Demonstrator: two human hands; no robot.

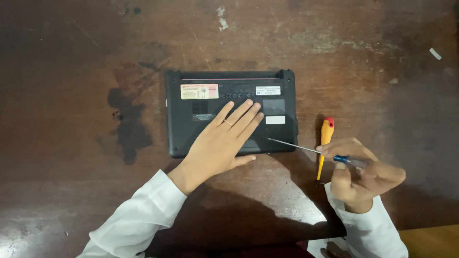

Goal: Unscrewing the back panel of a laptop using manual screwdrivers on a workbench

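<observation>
A small black laptop (191, 129) lies upside down on a worn dark wooden table (71, 71), with stickers along its far edge. My left hand (222, 141) rests flat on the laptop's underside, fingers together and stretched out. My right hand (363, 174) holds a thin screwdriver (306, 148) with a blue and clear handle. Its metal shaft points left, and the tip reaches the laptop's near right corner.
A yellow screwdriver with a red cap (325, 143) lies on the table just right of the laptop, beside my right hand. A dark stain (126, 126) marks the wood left of the laptop. A lighter wooden surface (430, 241) shows at the bottom right.
</observation>
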